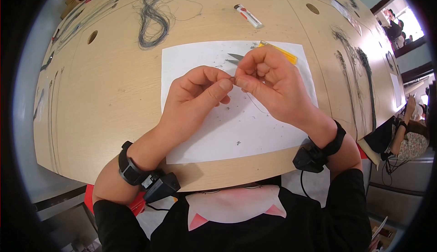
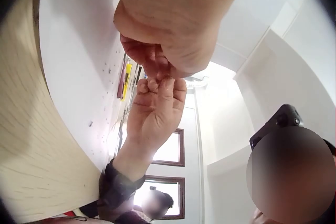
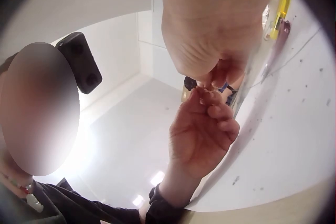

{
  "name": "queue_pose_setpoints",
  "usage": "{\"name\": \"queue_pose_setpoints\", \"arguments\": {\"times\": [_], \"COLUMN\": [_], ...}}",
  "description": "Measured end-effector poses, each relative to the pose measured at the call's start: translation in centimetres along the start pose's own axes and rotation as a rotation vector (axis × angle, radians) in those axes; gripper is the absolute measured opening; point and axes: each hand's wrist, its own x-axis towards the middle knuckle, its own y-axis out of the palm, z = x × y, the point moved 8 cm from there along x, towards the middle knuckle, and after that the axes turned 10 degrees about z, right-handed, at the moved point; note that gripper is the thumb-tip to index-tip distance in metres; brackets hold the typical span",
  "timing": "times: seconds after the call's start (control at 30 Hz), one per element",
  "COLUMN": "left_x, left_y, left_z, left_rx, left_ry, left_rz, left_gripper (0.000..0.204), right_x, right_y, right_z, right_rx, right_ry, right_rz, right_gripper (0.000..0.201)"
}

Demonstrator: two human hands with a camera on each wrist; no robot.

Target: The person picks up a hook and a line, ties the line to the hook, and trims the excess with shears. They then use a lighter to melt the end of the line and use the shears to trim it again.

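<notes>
Over a white paper sheet [image 1: 195, 145], my left hand [image 1: 193, 95] and right hand [image 1: 277, 81] meet fingertip to fingertip. Thumb and forefinger of each pinch a thin dark strand [image 1: 256, 105], whose loose end curves down below the right hand. Between the fingertips the strand makes a tiny dark bend, mostly hidden by them. Scissors [image 1: 234, 56] lie just behind the hands, their blades showing and the rest covered by the right hand. Beside them is a yellow, clear-topped case [image 1: 287, 56]. The right wrist view shows the left hand [image 3: 202, 134] palm side, fingers bent.
Small dark clippings [image 1: 238, 143] dot the paper. A looped bundle of dark strands [image 1: 152, 24] lies at the back left, near a white tube with a red label [image 1: 249, 16]. More dark strands [image 1: 366, 79] lie along the right side. The table's front edge is close to my body.
</notes>
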Motion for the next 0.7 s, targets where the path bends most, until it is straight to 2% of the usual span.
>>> {"name": "queue_pose_setpoints", "arguments": {"times": [0.13, 0.4, 0.63, 0.7], "left_x": [0.0, 0.0, -0.1, -0.1], "left_y": [-0.2, 0.1, 0.4, 0.4], "left_z": [0.1, -0.2, -0.3, -0.3], "left_rx": [-0.025, 0.024, 0.03, 0.024], "left_ry": [0.006, 0.038, 0.043, 0.036], "left_rz": [0.003, -0.003, 0.014, 0.011], "left_gripper": [0.012, 0.008, 0.006, 0.006], "right_x": [0.1, 0.1, 0.0, 0.0], "right_y": [0.1, 0.0, 0.3, 0.4], "right_z": [-0.2, 1.4, 1.3, 0.2], "right_rx": [0.053, -0.294, -0.263, -0.102], "right_ry": [0.009, -0.062, -0.076, 0.043], "right_rz": [0.005, 0.021, 0.048, 0.065], "right_gripper": [0.018, 0.011, 0.01, 0.012]}}
